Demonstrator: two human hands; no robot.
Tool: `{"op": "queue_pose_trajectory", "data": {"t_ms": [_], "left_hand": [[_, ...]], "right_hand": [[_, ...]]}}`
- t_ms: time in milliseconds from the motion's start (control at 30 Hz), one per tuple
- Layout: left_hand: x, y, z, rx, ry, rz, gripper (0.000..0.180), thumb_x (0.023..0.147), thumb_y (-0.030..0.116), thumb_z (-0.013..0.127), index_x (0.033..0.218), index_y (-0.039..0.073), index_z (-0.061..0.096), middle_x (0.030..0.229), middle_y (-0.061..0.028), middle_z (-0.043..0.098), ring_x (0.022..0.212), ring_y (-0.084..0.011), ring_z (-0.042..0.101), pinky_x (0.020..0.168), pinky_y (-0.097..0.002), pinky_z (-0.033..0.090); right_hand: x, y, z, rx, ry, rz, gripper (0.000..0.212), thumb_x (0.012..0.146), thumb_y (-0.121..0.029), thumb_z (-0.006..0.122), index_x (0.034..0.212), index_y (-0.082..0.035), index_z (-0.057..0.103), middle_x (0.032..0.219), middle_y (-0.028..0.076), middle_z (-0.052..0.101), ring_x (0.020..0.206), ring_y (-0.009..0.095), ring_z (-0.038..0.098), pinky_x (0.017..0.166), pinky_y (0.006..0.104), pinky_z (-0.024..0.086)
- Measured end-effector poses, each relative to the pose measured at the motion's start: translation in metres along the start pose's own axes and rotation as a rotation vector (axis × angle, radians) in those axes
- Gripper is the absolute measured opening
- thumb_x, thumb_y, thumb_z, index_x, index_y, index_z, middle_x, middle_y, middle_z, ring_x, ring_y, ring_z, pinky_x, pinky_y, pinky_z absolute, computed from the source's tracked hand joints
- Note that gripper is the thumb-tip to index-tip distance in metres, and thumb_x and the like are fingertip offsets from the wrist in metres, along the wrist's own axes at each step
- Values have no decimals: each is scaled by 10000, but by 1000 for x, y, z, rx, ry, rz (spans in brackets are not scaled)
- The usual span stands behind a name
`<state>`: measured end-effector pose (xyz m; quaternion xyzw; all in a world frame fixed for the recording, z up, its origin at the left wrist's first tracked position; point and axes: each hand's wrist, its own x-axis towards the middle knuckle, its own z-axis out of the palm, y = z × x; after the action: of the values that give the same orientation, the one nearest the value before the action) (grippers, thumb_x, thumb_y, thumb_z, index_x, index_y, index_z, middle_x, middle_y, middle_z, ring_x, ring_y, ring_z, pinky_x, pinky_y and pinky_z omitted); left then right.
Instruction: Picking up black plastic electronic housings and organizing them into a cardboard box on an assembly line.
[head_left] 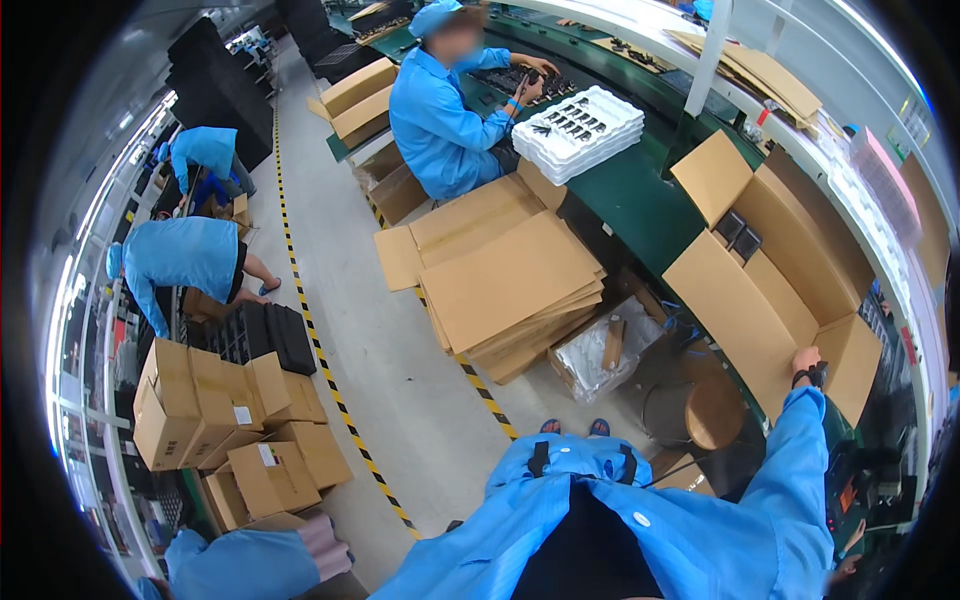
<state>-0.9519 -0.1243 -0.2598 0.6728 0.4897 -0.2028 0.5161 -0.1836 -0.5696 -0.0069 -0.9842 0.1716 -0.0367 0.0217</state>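
A large cardboard box (782, 298) stands with its flaps up on the green bench to my right. My right hand (804, 360) is at its near corner, fingers curled over the edge between the long flap and the end flap; the fingertips are partly hidden. A black band (812, 376) circles that wrist. Inside, at the box's far end, lie two black objects (738, 235), too small to name. My left hand is out of view; only blue sleeve and jacket show on that side.
A stack of flattened cartons (515, 290) stands ahead, beside a plastic-lined box (610, 350) and a round stool (714, 413). A seated co-worker (440, 120) handles black parts near white trays (580, 135). Cartons (230, 410) are piled left, beyond striped floor tape (335, 385).
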Motion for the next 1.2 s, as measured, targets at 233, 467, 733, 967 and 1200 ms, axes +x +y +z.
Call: {"op": "queue_pose_trajectory", "data": {"t_ms": [233, 467, 733, 967, 1200], "left_hand": [[5, 50, -14, -44, -33, 45, 219, 779, 171, 615, 774, -15, 731, 765, -177, 721, 740, -286, 728, 657, -400, 568], [44, 131, -51, 167, -162, 210, 221, 781, 176, 620, 782, -15, 731, 762, -170, 721, 738, -279, 726, 657, -395, 567], [157, 375, -3, 654, -459, 543, 224, 784, 182, 624, 790, -14, 732, 758, -161, 721, 736, -272, 725, 657, -391, 566], [151, 520, 128, 923, -648, 745, 227, 787, 187, 629, 797, -14, 732, 755, -153, 722, 735, -266, 723, 657, -386, 565], [138, 566, 190, 997, -718, 775, 230, 789, 192, 633, 805, -14, 733, 752, -145, 722, 733, -259, 722, 657, -382, 564]], "right_hand": [[51, 46, 72, -46, 178, -9, 292, 914, -199, 530, 924, -16, 756, 988, 247, 723, 964, 412, 706, 810, 526, 557], [-32, -13, 22, -335, 98, -201, 211, 881, -166, 587, 899, -93, 784, 862, 106, 744, 804, 297, 728, 686, 433, 586], [-94, -64, -28, -404, 465, -194, 257, 890, -138, 565, 1043, -10, 726, 894, 183, 726, 825, 383, 708, 733, 536, 563], [-111, -44, -44, 166, 421, -19, 131, 837, -173, 560, 900, -58, 560, 724, 151, 608, 734, 290, 593, 747, 448, 378], [-104, -28, -25, 436, 769, -176, 154, 822, -206, 605, 834, -64, 546, 724, 105, 556, 764, 288, 552, 736, 422, 389]]}}
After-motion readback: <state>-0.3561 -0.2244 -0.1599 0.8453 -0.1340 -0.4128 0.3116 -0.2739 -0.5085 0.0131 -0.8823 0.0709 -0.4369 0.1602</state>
